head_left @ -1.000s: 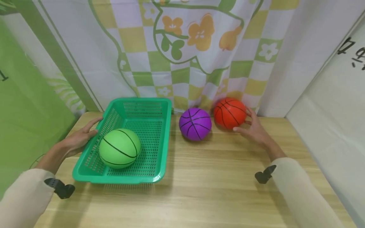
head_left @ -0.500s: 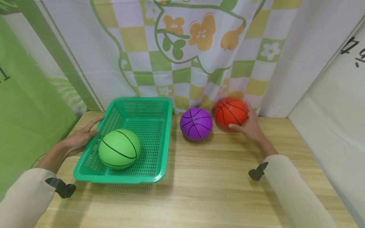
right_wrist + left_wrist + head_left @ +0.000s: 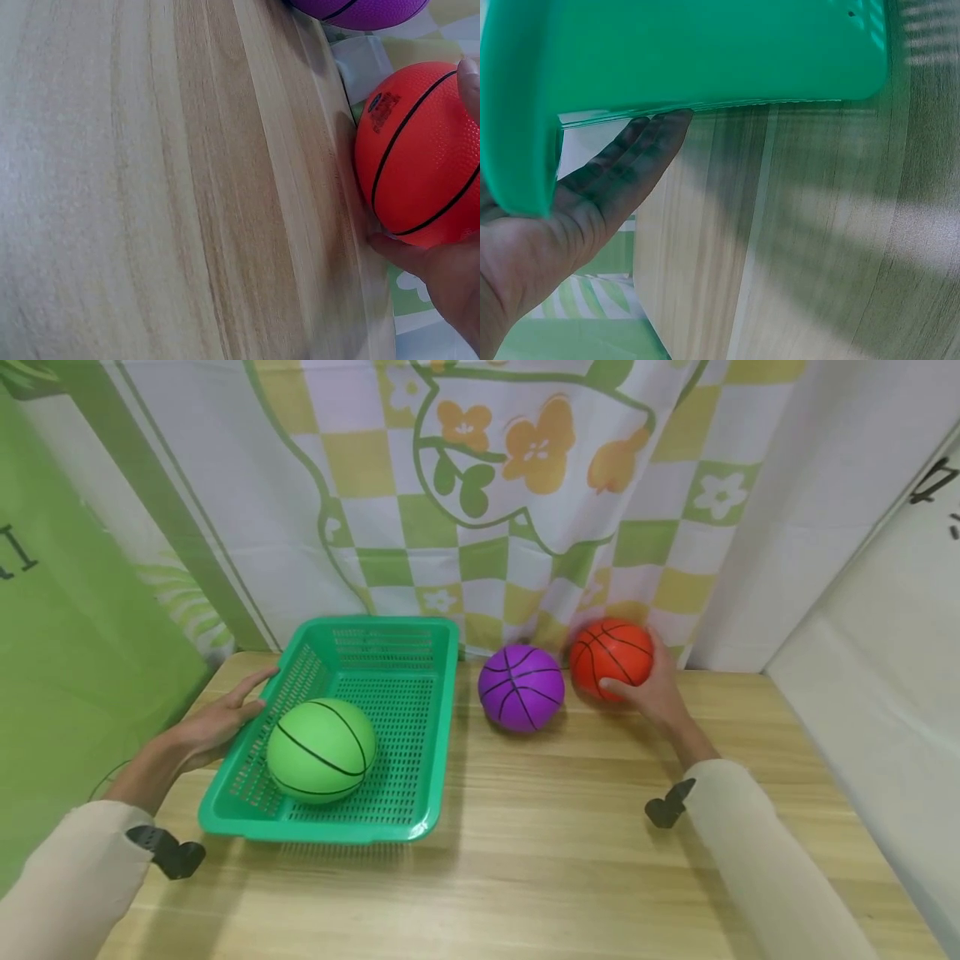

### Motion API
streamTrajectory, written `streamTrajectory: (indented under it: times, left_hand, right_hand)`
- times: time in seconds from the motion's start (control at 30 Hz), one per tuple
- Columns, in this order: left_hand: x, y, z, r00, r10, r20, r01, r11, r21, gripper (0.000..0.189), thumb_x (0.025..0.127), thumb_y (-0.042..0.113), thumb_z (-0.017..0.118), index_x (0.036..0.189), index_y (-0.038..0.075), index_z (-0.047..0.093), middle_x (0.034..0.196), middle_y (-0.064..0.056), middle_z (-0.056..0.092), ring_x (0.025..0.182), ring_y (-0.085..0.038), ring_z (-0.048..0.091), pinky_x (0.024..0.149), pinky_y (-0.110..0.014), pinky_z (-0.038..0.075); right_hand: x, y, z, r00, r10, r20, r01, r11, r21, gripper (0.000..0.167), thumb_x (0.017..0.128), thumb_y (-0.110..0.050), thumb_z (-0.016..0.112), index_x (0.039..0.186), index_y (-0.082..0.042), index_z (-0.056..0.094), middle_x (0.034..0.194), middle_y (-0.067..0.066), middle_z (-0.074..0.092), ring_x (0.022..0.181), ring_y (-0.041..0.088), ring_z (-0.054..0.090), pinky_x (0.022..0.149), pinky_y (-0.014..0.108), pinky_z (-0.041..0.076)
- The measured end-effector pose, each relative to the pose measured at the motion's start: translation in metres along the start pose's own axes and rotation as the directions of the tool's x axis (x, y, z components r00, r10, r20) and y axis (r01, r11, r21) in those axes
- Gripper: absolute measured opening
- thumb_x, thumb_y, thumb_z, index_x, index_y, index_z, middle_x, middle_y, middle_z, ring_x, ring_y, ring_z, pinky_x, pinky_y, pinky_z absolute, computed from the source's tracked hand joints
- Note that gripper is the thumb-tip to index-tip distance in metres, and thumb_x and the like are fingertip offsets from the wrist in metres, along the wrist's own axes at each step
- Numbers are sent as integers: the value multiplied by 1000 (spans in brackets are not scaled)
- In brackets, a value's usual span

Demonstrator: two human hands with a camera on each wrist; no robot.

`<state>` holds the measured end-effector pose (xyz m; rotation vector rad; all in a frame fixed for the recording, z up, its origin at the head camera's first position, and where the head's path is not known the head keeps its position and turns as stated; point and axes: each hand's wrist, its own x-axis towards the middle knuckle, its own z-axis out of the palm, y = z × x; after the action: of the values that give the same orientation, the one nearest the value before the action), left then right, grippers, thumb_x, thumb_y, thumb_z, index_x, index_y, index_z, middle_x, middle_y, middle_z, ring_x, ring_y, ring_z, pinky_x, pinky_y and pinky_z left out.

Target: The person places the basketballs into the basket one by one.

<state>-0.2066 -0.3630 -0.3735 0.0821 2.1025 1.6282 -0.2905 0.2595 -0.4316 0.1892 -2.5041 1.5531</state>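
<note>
Basket (image 3: pixel 322 832), 11 o'clock: touched by straight left fingers (image 3: pixel 247 687); green ball (image 3: pixel 322 750) contained | outside: purple ball (image 3: pixel 521 688), 12, unheld; red ball (image 3: pixel 607 653), 1, gripped by right fingers (image 3: pixel 662 660)

We find no readable text. We note dark letters (image 3: pixel 17 553) on the green sheet (image 3: pixel 75 693), left edge of the head view, and black strokes (image 3: pixel 932 483) on the white sheet (image 3: pixel 892 627), upper right; the frame cuts both. In the right wrist view, dark print (image 3: pixel 385 112) on the ball (image 3: pixel 420 161) is too small to read.
</note>
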Motion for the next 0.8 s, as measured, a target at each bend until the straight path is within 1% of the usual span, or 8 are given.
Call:
streamTrajectory:
  times: [0.1,0.23,0.4,0.53,0.67,0.8]
  left_hand:
    - [0,0,0,1000,7,5,-7,1000,-4,60,113,23,24,160,30,-13,151,-37,16,109,-30,58,86,-55,52]
    - [0,0,0,1000,6,4,-6,1000,-1,60,113,24,24,160,30,-13,150,-37,17,109,-31,58,86,-55,52]
    - [0,0,0,1000,0,-7,0,1000,6,60,113,25,24,160,32,-12,149,-37,19,108,-31,59,85,-54,53]
    - [0,0,0,1000,-4,-8,4,1000,10,61,113,25,25,160,32,-13,150,-37,18,109,-30,59,85,-54,53]
    - [0,1,0,1000,-3,-5,3,1000,18,61,113,24,25,160,31,-13,152,-37,16,110,-31,58,86,-54,52]
    - [0,2,2,1000,-3,-6,3,1000,19,61,113,24,24,160,30,-14,152,-37,15,110,-30,57,86,-53,52]
  right_hand:
    - [1,0,1,1000,-4,-2,4,1000,7,112,82,-15,83,162,-10,4,160,23,14,141,44,25,108,63,31]
    - [0,-7,0,1000,-13,0,13,999,40,110,81,-12,83,161,-6,7,158,24,19,140,44,27,108,62,32]
    - [-4,-21,-2,1000,-18,5,18,997,71,103,83,-13,81,158,0,10,156,27,22,139,45,29,109,61,31]
    - [-6,-26,-3,1000,-11,11,10,997,74,102,84,-14,80,158,1,10,156,27,21,139,45,28,109,61,30]
    - [-5,-25,-2,1000,-3,17,1,998,67,101,85,-15,80,158,1,11,156,27,22,138,45,29,108,62,31]
    - [0,-8,1,1000,-11,-4,11,998,55,100,85,-17,81,159,-6,15,156,22,26,137,41,33,108,59,34]
